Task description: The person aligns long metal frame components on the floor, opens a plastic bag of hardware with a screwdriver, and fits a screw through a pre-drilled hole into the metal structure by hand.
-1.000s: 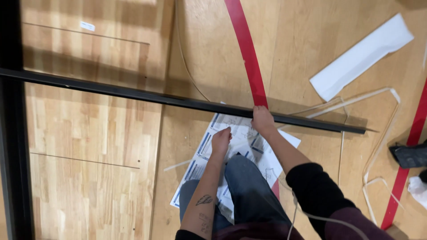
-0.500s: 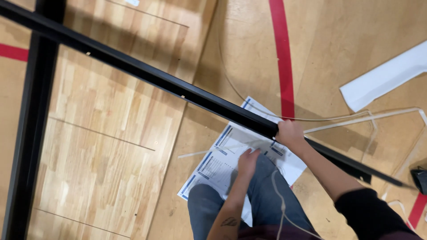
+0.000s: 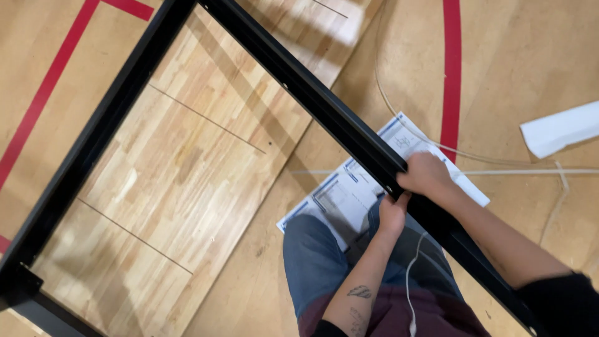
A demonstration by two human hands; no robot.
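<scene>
Head view, frame: a black metal frame crosses the picture; one long bar runs from the top centre down to the lower right, and a second bar runs from the top down to a corner joint at the lower left.
Head view, right hand: the right hand is wrapped over the top of the long bar, fingers curled round it, holding it firmly.
Head view, left hand: the left hand comes up from below and touches the underside of the same bar, just beside the right hand; whether its fingers close round the bar cannot be told.
Head view, frame position: the held section sits above the person's knees, raised clear of the floor.
Head view, paper: a printed instruction sheet lies flat on the floor beneath the bar and hands, partly covered by the legs.
Head view, floor: a wooden sports floor with red painted lines.
Head view, surroundings: a white folded cardboard piece lies at the right edge, well apart from the hands; thin pale plastic strapping trails across the floor near it.
Head view, clothing: blue jeans; a thin white cable hangs in front of the torso.
</scene>
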